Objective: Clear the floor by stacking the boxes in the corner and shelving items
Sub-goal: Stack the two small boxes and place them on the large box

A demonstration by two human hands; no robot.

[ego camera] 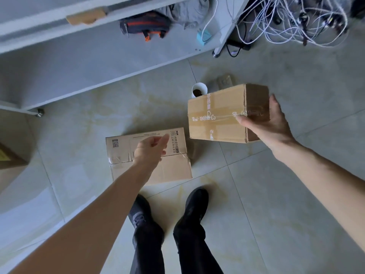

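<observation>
My right hand (268,123) grips the right end of a taped brown cardboard box (219,113) and holds it above the floor, right of centre. A larger, paler cardboard box (173,169) with printed labels lies flat on the tiles just ahead of my feet. My left hand (150,149) hovers over that box with its fingers loosely apart and holds nothing. A further brown box (9,157) shows partly at the left edge.
A white shelf unit (83,62) on small feet runs across the top left, holding a dark and orange bag (144,24), grey cloth and a teal charger. A white cup (199,89) with dark liquid stands behind the held box. Tangled white cables (296,22) lie top right.
</observation>
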